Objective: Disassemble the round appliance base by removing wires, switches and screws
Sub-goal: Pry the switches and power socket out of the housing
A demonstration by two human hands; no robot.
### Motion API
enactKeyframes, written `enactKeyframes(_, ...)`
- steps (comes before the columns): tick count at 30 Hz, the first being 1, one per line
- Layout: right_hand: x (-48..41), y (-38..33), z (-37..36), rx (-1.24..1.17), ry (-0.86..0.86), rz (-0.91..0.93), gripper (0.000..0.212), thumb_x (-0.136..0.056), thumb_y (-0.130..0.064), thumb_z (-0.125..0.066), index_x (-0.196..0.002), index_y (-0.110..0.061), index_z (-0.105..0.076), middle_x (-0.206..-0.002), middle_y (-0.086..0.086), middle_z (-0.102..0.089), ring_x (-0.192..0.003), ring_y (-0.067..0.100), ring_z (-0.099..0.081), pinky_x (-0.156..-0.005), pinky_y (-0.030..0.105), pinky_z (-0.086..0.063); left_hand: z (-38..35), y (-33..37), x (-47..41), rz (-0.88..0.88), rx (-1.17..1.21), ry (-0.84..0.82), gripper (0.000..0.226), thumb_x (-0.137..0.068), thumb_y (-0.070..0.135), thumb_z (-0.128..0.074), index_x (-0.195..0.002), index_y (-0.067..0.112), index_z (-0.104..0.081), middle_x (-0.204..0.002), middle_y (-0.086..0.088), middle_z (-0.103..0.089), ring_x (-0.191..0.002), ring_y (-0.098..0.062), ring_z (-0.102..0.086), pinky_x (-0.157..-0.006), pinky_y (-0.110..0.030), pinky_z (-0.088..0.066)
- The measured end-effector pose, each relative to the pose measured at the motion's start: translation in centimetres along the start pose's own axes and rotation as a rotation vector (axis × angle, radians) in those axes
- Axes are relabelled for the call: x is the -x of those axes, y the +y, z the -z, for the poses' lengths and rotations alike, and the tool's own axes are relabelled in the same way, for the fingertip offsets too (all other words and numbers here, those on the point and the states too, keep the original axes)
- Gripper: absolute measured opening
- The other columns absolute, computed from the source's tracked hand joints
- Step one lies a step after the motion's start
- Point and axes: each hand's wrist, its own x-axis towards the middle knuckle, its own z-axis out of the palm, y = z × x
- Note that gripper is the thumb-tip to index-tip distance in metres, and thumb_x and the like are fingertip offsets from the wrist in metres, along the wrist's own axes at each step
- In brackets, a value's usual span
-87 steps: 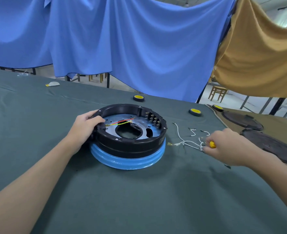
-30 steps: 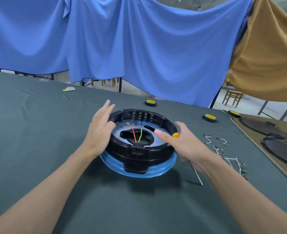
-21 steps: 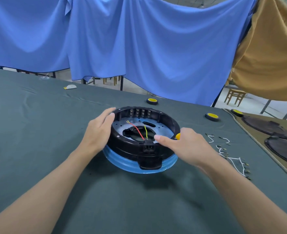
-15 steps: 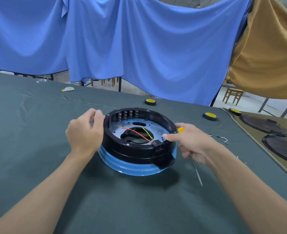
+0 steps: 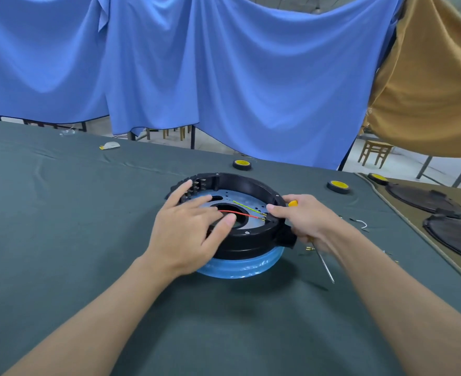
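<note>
Head camera: your left hand [image 5: 186, 232] lies with fingers straight and spread across the inner plate of the base [image 5: 248, 240]. It seems to steady the base in the middle of the table [image 5: 61, 213] while touching the near end of the red wire [image 5: 237, 213], probably to work it free. Your right hand [image 5: 308, 221] braces the right rim beside the wire ends with its forefinger, its other fingers curled round the screwdriver [image 5: 293, 203], likely so the tool is ready for screws.

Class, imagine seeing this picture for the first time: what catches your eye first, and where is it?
A black round base on a blue ring sits at centre, a red wire and a yellow-green wire crossing its middle. The left hand lies spread over it; the right hand, at its right rim, holds a screwdriver. A blue cloth hangs behind.
</note>
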Motion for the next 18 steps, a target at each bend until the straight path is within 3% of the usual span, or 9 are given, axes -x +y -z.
enactKeyframes(3,-1.3,-0.5,0.6,-0.065,-0.131,-0.066,0.011,-0.094,-0.026,-0.065,-0.104,-0.026,-0.068,-0.077,-0.001,-0.058,-0.041,0.011,-0.021,-0.047,0.023,-0.017,0.2,0.7,-0.1,-0.090,0.016,0.098,0.050,-0.100,0.037,-0.035,-0.087,0.015,-0.078,-0.090,0.005,-0.077,-0.100,-0.014,-0.071,-0.110,-0.044,-0.035)
enactKeyframes(6,-2.7,-0.8,0.9,-0.086,-0.228,-0.109,0.022,-0.094,-0.024,-0.065,-0.115,-0.031,-0.066,-0.083,-0.003,-0.063,-0.042,0.010,-0.022,-0.048,0.024,-0.018,0.9,0.1,-0.3,-0.032,0.110,0.220,0.042,-0.097,0.028,-0.040,-0.085,0.014,-0.077,-0.088,0.007,-0.076,-0.094,-0.012,-0.072,-0.102,-0.043,-0.039)
enactKeyframes(10,-4.1,-0.6,1.0,-0.053,-0.254,-0.069,0.026,-0.093,-0.023,-0.066,-0.118,-0.032,-0.067,-0.074,-0.006,-0.066,-0.043,0.011,-0.022,-0.045,0.022,-0.018,2.0,-1.3,-0.2,-0.044,0.091,0.172,0.043,-0.096,0.029,-0.038,-0.086,0.013,-0.077,-0.083,0.007,-0.075,-0.085,-0.013,-0.071,-0.104,-0.044,-0.033)
enactKeyframes(12,-4.5,-0.7,0.7,-0.069,-0.196,-0.016,0.030,-0.091,-0.021,-0.068,-0.121,-0.026,-0.067,-0.068,-0.007,-0.068,-0.041,0.010,-0.029,-0.040,0.018,-0.022,2.1,-1.2,-0.1,-0.048,0.053,0.050,0.046,-0.095,0.035,-0.037,-0.088,0.015,-0.078,-0.081,0.007,-0.075,-0.084,-0.014,-0.071,-0.102,-0.042,-0.036)
enactKeyframes(14,-4.5,-1.2,0.4,-0.019,-0.083,0.064,0.038,-0.089,-0.020,-0.072,-0.126,-0.018,-0.063,-0.079,-0.005,-0.072,-0.054,0.011,-0.055,-0.044,0.019,-0.038,1.9,-0.6,-0.3,0.044,0.019,-0.094,0.058,-0.094,0.048,-0.027,-0.084,0.020,-0.077,-0.068,0.006,-0.070,-0.075,-0.019,-0.067,-0.090,-0.036,-0.043)
enactKeyframes(15,-4.5,-1.3,0.2,0.082,0.003,0.114,0.043,-0.088,-0.022,-0.072,-0.129,-0.016,-0.060,-0.094,-0.002,-0.073,-0.078,0.016,-0.065,-0.057,0.024,-0.048,1.7,-0.3,-0.5,0.100,-0.009,-0.136,0.063,-0.092,0.053,-0.021,-0.080,0.022,-0.076,-0.060,0.004,-0.064,-0.068,-0.022,-0.062,-0.078,-0.034,-0.044)
enactKeyframes(16,-4.5,-1.4,0.1,0.194,0.108,0.162,0.047,-0.089,-0.025,-0.071,-0.133,-0.015,-0.057,-0.106,0.000,-0.071,-0.101,0.022,-0.062,-0.076,0.030,-0.051,1.4,-0.1,-0.7,0.138,-0.039,-0.146,0.067,-0.090,0.056,-0.017,-0.079,0.023,-0.075,-0.055,0.002,-0.059,-0.063,-0.023,-0.057,-0.066,-0.032,-0.040)
enactKeyframes(17,-4.4,-1.5,0.0,0.266,0.239,0.202,0.046,-0.089,-0.026,-0.067,-0.133,-0.015,-0.056,-0.110,0.002,-0.068,-0.112,0.028,-0.055,-0.089,0.037,-0.048,1.1,0.0,-0.9,0.158,-0.065,-0.136,0.069,-0.088,0.057,-0.014,-0.081,0.025,-0.075,-0.052,0.001,-0.056,-0.060,-0.024,-0.053,-0.058,-0.029,-0.031)
enactKeyframes(18,-4.1,-1.8,-0.1,0.287,0.385,0.250,0.037,-0.090,-0.024,-0.061,-0.125,-0.014,-0.059,-0.105,0.003,-0.066,-0.110,0.033,-0.051,-0.090,0.040,-0.045,0.9,0.2,-1.0,0.163,-0.084,-0.123,0.070,-0.087,0.057,-0.012,-0.084,0.026,-0.075,-0.050,0.001,-0.053,-0.058,-0.024,-0.052,-0.054,-0.028,-0.024)
